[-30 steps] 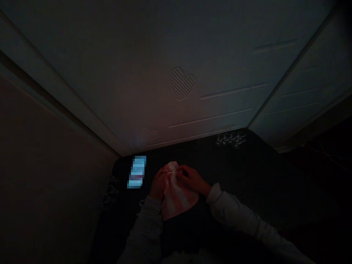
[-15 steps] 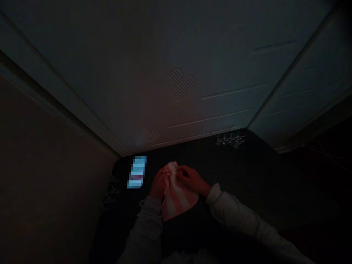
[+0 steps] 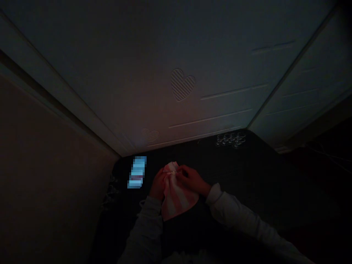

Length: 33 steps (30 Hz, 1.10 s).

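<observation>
A pink-and-white striped cloth [image 3: 178, 201], gathered into folds near its top, lies on the dark table in front of me. On its left edge, my left hand [image 3: 157, 185] is closed around the fabric, its fingertips partly hidden by the folds. My right hand [image 3: 192, 179] pinches the cloth from the right side, thumb and fingers near the gathers. Between the two hands a small shiny gold-coloured piece [image 3: 173, 172] with a thin bright line glints on the folds. The dim light hides its exact kind.
A lit, pixelated screen [image 3: 136, 172] lies left of my hands. Several clear glass-like pieces [image 3: 231, 139] stand at the table's back right, and more clear pieces [image 3: 110, 194] sit along its left edge. A pale panel with embossed hearts [image 3: 183, 85] rises behind the dark table [image 3: 242, 176].
Both hands stay in nearly the same place on the cloth. The light on the cloth has dimmed slightly.
</observation>
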{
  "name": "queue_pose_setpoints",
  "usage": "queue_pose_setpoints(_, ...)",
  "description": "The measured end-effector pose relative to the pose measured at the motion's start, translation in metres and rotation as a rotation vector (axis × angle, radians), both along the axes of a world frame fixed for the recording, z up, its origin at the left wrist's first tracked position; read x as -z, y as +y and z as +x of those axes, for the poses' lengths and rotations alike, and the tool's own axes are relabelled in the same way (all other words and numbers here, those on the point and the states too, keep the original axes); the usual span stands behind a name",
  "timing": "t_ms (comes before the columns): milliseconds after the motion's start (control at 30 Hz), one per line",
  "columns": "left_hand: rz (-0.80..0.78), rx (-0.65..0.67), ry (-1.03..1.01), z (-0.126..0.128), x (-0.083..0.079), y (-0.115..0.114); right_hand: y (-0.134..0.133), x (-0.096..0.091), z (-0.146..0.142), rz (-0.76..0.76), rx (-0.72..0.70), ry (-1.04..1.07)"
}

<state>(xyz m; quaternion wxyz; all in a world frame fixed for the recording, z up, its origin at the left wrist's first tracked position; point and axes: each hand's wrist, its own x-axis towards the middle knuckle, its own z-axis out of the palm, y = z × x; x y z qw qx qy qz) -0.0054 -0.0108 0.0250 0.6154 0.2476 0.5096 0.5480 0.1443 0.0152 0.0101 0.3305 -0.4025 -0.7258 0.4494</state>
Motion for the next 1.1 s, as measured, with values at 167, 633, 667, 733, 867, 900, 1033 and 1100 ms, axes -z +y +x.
queue_pose_setpoints(167,-0.003,-0.001,0.004,0.0002,-0.0015,-0.0007,-0.0001,0.0022,-0.0004,0.006,-0.003,0.01)
queue_pose_setpoints(633,0.016,0.004,-0.056,0.0,0.0031,-0.0002,0.0006,0.0048,0.0004,0.019,-0.003,-0.012)
queue_pose_setpoints(667,0.007,0.007,-0.055,0.0003,0.0025,-0.0003,0.0006,0.0051,0.0003,0.018,0.0,-0.013)
queue_pose_setpoints(733,-0.001,0.019,-0.045,0.001,0.0005,-0.0006,0.0004,0.0051,0.0,0.012,-0.002,-0.01)
queue_pose_setpoints(867,0.024,0.014,0.002,0.0019,-0.0044,-0.0018,0.0,0.0033,-0.0002,0.006,0.007,-0.012)
queue_pose_setpoints(900,0.025,0.007,0.012,0.0019,-0.0049,-0.0019,-0.0001,0.0028,-0.0002,0.006,0.004,-0.01)
queue_pose_setpoints(1033,0.011,0.002,0.012,0.0012,-0.0006,-0.001,-0.0005,0.001,0.0002,0.005,-0.007,-0.002)
queue_pose_setpoints(1100,0.01,0.011,0.004,0.0008,0.0024,0.0,-0.0007,0.0007,0.0004,0.006,-0.002,-0.002)
